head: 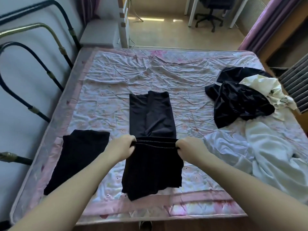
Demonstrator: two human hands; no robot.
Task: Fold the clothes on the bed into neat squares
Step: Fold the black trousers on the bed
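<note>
Black trousers (152,114) lie lengthwise in the middle of the bed (106,84). Their near end is lifted off the sheet and hangs as a dark flap toward me. My left hand (122,147) grips the left corner of that lifted edge, and my right hand (191,147) grips the right corner. A folded black garment (80,155) lies flat to the left of the trousers. At the right of the bed sits a crumpled heap of shiny black cloth (236,100) with a cream garment (270,90) on it.
White bedding (266,155) is bunched at the near right of the mattress. A metal bed frame (33,77) runs along the left side. Beyond the bed are a tiled floor, an office chair (210,15) and a desk. A striped object stands at the right edge.
</note>
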